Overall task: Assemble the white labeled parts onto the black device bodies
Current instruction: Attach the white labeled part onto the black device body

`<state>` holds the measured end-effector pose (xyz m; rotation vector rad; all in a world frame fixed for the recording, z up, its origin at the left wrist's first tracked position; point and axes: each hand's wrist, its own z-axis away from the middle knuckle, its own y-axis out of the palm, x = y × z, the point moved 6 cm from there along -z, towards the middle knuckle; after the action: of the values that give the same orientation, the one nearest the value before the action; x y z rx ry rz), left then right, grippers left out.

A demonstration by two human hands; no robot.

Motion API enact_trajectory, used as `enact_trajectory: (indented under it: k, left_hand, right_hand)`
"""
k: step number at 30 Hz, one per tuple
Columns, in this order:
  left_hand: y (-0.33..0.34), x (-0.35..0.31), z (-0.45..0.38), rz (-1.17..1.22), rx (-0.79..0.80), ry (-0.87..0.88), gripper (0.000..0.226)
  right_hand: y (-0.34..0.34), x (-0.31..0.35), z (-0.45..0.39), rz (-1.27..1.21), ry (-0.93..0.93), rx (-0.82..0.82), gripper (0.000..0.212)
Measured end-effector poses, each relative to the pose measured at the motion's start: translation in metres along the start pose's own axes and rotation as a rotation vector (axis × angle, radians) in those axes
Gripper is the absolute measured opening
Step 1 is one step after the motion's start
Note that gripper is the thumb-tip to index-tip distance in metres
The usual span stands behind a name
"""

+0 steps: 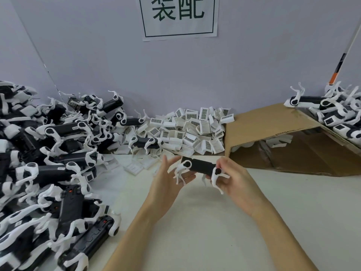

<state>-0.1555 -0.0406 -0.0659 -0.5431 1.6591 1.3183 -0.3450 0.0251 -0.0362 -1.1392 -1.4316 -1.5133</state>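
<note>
2 hands (197, 177), 1 black body (199, 166)

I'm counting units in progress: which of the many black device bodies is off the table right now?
The black device body with white legs held in mid-air between the left hand and right hand; all others lie in piles.

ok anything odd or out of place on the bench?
The cardboard box lies tipped on its side, opening forward, with finished units heaped on top. White parts are loose against the wall. Both hands hold one body; no visible damage.
</note>
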Motion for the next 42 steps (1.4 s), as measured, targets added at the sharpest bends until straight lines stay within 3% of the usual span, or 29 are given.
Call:
enact_trajectory:
  k: [2,4,7,15,18,20,22,26,28,30,31,33,36,39,42]
  left_hand:
    - [0.008,0.003,0.003,-0.278,0.003,0.073,0.06]
    - [0.012,0.004,0.005,-0.425,0.015,0.122,0.062]
    - [0.009,-0.003,0.005,-0.324,0.011,0.123,0.071]
    - [0.007,-0.01,0.011,-0.464,0.007,0.166,0.062]
    - [0.008,-0.014,0.013,-0.435,-0.02,0.258,0.055]
    - [0.011,-0.019,0.017,-0.494,-0.049,0.353,0.055]
    - [0.015,-0.024,0.021,-0.658,-0.056,0.5,0.061]
    - [0.036,-0.019,0.031,-1.096,0.049,0.729,0.076]
    - [0.045,-0.011,0.036,-1.185,0.158,0.774,0.091]
    - [0.05,-0.006,0.038,-1.072,0.241,0.694,0.096]
    - [0.05,-0.007,0.038,-0.983,0.228,0.686,0.088]
    - [0.045,-0.016,0.039,-0.85,0.079,0.736,0.065]
    - [0.029,-0.03,0.037,-0.833,-0.135,0.73,0.06]
    - [0.025,-0.024,0.026,-0.795,0.028,0.479,0.056]
    - [0.027,-0.024,0.027,-0.766,0.078,0.455,0.056]
  right_hand:
    - [0.006,0.003,0.003,0.28,-0.137,-0.066,0.02]
    - [0.008,0.003,0.003,0.332,-0.198,-0.055,0.036]
    - [0.008,0.0,0.0,0.064,-0.106,0.032,0.059]
    - [0.004,-0.001,-0.003,-0.062,-0.065,0.064,0.051]
    - [0.008,-0.008,-0.004,-0.083,-0.051,-0.012,0.069]
    - [0.009,-0.017,-0.004,0.062,-0.011,-0.13,0.086]
    - [0.009,-0.022,-0.003,0.151,0.04,-0.203,0.081]
    - [0.023,-0.024,0.0,0.063,0.108,-0.029,0.062]
    - [0.023,-0.024,0.001,-0.002,0.121,-0.019,0.057]
    - [0.019,-0.021,0.002,-0.025,0.131,-0.04,0.047]
    - [0.017,-0.019,0.002,-0.014,0.132,-0.026,0.041]
    - [0.014,-0.015,0.004,0.052,0.108,0.032,0.033]
    - [0.02,-0.007,0.006,0.397,-0.038,0.087,0.023]
    - [0.032,-0.006,0.009,0.596,-0.157,0.192,0.03]
    - [0.035,-0.009,0.01,0.648,-0.192,0.238,0.046]
